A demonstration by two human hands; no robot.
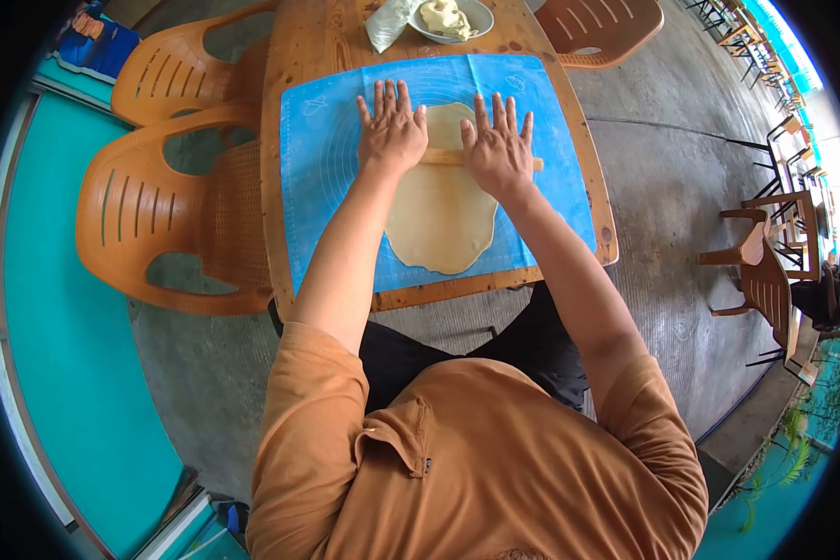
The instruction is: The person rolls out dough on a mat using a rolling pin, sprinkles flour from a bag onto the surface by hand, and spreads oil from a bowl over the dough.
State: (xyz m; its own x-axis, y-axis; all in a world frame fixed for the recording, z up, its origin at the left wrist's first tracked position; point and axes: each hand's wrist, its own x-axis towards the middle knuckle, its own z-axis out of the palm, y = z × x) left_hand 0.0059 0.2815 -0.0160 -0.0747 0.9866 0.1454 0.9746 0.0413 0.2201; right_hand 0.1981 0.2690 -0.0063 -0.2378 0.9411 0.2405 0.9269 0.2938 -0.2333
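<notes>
A flat, rounded sheet of dough lies on a blue pastry mat printed with circles and rulings. Across its upper half rests a wooden rolling pin. My left hand lies flat over the pin's left end, fingers stretched out and pointing away from me. On the right part of the pin, my right hand presses with its palm, fingers spread; a short end of the pin shows beyond it. Neither hand is wrapped round the pin. The left end of the pin is hidden under my left hand.
At the wooden table's far end stand a white bowl with a lump of dough and a plastic bag. Orange plastic chairs flank the left side, and another chair stands at the far right.
</notes>
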